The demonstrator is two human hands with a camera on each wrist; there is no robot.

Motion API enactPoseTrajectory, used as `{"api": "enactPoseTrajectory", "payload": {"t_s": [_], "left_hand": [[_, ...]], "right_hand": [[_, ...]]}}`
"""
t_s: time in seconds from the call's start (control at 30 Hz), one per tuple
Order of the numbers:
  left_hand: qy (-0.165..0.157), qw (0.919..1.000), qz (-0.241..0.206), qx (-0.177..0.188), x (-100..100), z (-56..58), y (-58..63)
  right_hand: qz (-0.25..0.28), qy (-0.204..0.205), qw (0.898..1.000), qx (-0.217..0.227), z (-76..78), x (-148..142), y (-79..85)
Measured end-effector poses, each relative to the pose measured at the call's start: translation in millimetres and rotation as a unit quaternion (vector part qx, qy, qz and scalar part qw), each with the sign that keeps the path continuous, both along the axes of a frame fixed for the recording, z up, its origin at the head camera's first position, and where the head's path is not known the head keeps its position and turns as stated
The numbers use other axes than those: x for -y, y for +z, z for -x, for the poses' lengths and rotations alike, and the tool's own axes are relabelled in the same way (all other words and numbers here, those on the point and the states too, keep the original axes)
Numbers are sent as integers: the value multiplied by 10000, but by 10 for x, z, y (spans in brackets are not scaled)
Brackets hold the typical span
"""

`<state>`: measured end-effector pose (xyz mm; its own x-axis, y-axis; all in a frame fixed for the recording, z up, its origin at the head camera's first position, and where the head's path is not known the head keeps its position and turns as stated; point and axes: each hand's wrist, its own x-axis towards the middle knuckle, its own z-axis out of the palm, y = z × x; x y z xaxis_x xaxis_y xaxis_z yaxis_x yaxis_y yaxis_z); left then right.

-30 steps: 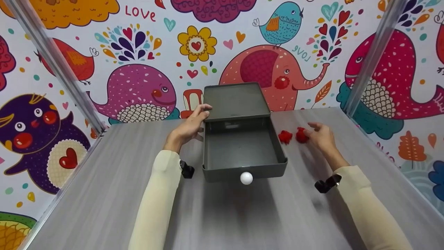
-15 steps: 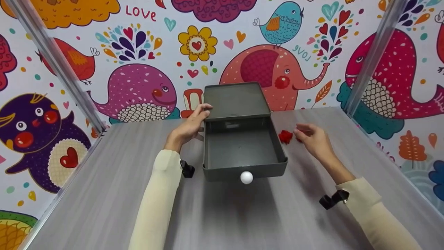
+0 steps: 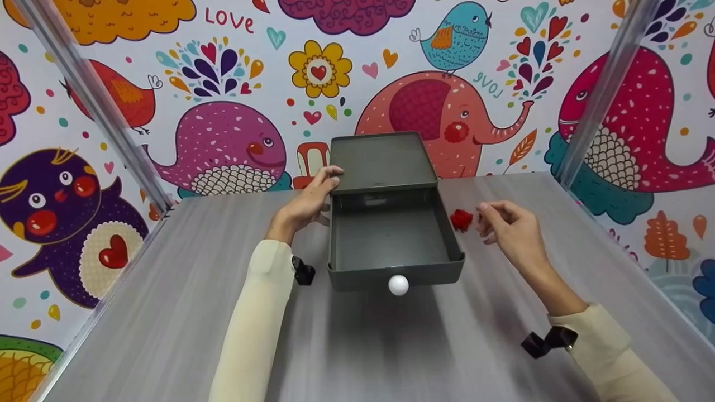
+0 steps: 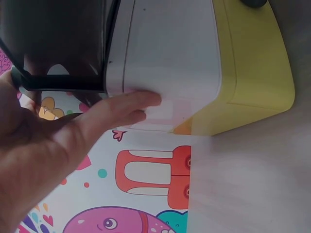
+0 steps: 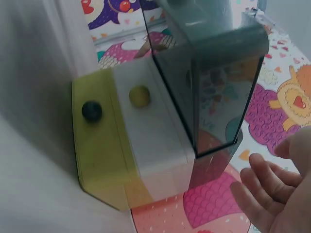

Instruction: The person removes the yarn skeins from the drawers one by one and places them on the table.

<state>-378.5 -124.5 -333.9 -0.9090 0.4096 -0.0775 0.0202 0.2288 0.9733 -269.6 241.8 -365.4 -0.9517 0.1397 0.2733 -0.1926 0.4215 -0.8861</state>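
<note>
A small three-tier drawer unit has a dark grey top tier (image 3: 382, 162), a white middle tier (image 4: 170, 53) and a yellow bottom tier (image 5: 99, 141). Its grey top drawer (image 3: 388, 240) is pulled out by its white knob side (image 3: 398, 285), and the drawer's inside is bare. My left hand (image 3: 304, 206) rests against the unit's left side, with straight fingers (image 4: 126, 104) lying along the white tier and fingertips at the grey top edge. Right of the drawer, my right hand (image 3: 511, 231) hovers with loosely bent fingers, nothing showing between them. Beside it lies a crumpled red piece (image 3: 462, 219).
The middle tier carries a yellow knob (image 5: 140, 96), the bottom tier a dark knob (image 5: 91, 111). A grey wood-grain table (image 3: 223, 312) bears the unit. Behind stands a wall (image 3: 335, 22) printed with cartoon animals, with metal posts (image 3: 606, 95) at the corners.
My right hand has shifted left, then turned, its forearm swinging down and right. A second red piece seen earlier is now hidden at the hand. My left hand and the drawer stay put.
</note>
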Motion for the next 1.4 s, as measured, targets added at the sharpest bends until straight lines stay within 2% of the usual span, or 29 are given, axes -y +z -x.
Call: {"api": "enactPoseTrajectory", "payload": {"t_s": [0.2,0.47,0.57,0.67,1.0,1.2,1.4], "left_hand": [[-6,10000,8,4,-2,13,-6],[-17,10000,37,-27,-6,9,6],[-43,10000,46,-33,-4,9,2],[-73,9999,80,-79,2,7,-4],[-89,9996,166,-186,10,19,3],[-74,9997,131,-167,0,22,11],[-42,9999,131,-86,-8,3,17]], "right_hand": [[226,113,9997,48,-162,56,84],[143,296,9995,-22,-327,75,173],[97,526,9986,59,-377,70,195],[36,931,9954,218,-426,82,199],[83,2095,9738,878,-586,113,257],[115,2466,9561,1578,-645,211,204],[275,2765,9420,1881,-694,330,79]]}}
